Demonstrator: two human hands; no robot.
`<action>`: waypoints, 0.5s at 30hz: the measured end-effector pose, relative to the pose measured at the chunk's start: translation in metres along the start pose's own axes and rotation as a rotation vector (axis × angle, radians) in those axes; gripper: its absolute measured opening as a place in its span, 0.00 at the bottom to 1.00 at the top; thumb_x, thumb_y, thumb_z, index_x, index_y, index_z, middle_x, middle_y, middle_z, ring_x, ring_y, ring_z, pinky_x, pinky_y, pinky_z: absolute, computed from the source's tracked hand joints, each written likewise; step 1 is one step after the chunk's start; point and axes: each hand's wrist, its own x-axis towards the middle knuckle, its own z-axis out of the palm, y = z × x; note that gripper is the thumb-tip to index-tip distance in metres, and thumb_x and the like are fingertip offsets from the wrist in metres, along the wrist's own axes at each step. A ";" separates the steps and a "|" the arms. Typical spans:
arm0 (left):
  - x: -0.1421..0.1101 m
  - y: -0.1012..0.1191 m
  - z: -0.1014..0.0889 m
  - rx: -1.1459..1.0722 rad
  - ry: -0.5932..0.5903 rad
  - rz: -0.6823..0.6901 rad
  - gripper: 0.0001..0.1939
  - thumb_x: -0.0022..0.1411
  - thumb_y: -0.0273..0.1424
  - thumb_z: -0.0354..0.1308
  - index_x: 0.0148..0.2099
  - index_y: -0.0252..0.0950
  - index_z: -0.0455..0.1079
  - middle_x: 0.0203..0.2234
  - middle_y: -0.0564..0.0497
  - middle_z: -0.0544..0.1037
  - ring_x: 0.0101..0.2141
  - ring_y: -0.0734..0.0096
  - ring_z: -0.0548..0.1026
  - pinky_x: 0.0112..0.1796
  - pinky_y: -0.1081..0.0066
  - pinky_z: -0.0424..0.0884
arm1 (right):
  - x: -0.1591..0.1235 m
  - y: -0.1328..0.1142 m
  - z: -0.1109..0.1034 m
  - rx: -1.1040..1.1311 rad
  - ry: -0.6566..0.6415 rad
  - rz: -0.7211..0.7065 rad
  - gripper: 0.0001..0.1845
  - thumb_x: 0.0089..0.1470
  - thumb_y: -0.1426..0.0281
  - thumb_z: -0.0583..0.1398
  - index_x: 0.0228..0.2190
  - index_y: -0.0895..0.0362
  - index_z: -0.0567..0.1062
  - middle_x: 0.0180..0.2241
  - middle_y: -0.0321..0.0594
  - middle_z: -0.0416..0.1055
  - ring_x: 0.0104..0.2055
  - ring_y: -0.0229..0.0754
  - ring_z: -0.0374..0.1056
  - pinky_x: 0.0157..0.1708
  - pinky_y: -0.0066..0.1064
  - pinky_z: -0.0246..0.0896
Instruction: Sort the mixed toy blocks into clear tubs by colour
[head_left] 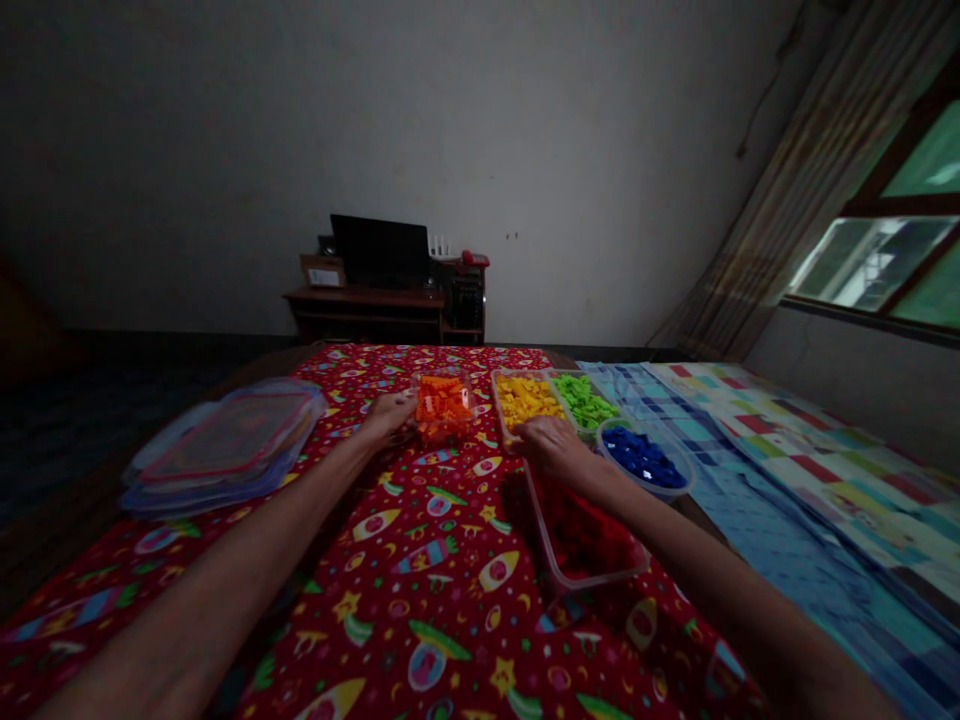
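My left hand is closed at the left side of a clear plastic container of small orange plastic pieces, its fingertips against the wall. My right hand is closed, fingers down, at the near corner of a clear container of yellow pieces; what lies under its fingers is partly hidden. Bright green pieces fill a container just right of the yellow ones. Below my right wrist is a container of dark red pieces, partly covered by my forearm. A round tub of blue pieces stands right of that wrist.
Stacked clear lids lie at the left on the red patterned cloth. A bed with a checked cover adjoins on the right. Beyond the table, a desk carries a monitor and a red telephone.
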 end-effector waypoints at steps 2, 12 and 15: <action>-0.002 0.000 -0.001 -0.001 0.010 -0.008 0.18 0.52 0.39 0.57 0.17 0.36 0.58 0.07 0.56 0.62 0.09 0.80 0.57 0.13 0.79 0.49 | 0.025 -0.007 0.011 -0.090 -0.105 0.067 0.07 0.58 0.74 0.56 0.33 0.62 0.74 0.33 0.46 0.72 0.34 0.40 0.65 0.33 0.29 0.54; -0.001 -0.011 -0.009 -0.068 -0.058 -0.005 0.20 0.51 0.46 0.59 0.22 0.37 0.59 0.08 0.58 0.61 0.10 0.80 0.57 0.13 0.79 0.49 | 0.035 -0.029 0.034 -0.214 -0.138 0.179 0.13 0.57 0.78 0.52 0.43 0.63 0.72 0.44 0.52 0.69 0.43 0.47 0.62 0.41 0.36 0.53; 0.000 -0.013 -0.009 -0.059 -0.046 0.003 0.19 0.51 0.46 0.59 0.23 0.37 0.59 0.08 0.58 0.61 0.10 0.79 0.57 0.13 0.79 0.50 | 0.035 -0.026 0.032 -0.225 -0.180 0.208 0.14 0.57 0.78 0.51 0.42 0.64 0.72 0.44 0.53 0.69 0.43 0.47 0.63 0.40 0.36 0.53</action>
